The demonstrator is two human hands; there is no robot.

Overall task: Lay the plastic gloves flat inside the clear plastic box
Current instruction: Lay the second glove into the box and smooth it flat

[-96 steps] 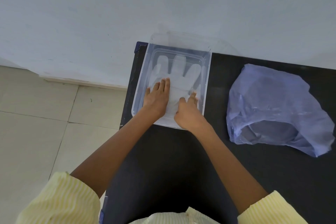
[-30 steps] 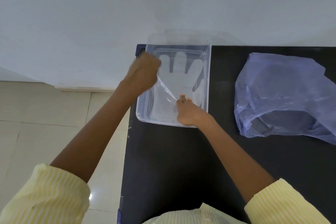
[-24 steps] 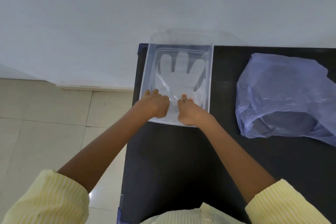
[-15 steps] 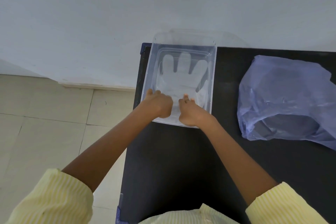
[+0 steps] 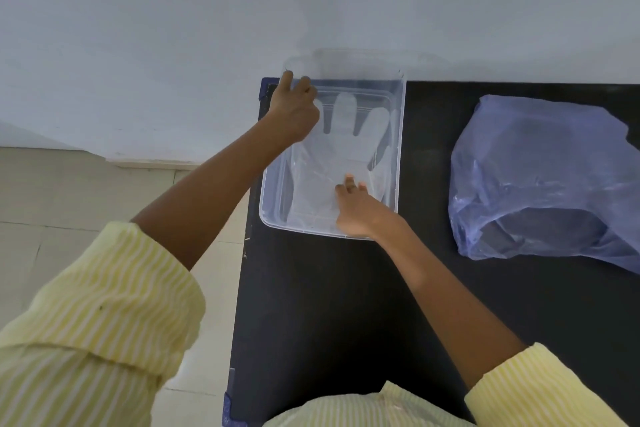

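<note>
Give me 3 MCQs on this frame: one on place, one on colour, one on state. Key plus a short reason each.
1. Where is the left hand?
A. at the far left corner of the clear plastic box
B. on the bag
C. off the table

2. What colour is the plastic bag to the right of the box?
A. yellow
B. blue-violet
C. green

3. How does the plastic glove lie?
A. balled up
B. draped over the rim
C. spread flat, fingers toward the wall

Key: 1 A, its fingers sit at that far corner. 2 B, translucent blue-violet film on the black table. 3 C, its fingers fan out on the box floor while the right hand presses its cuff end.
</note>
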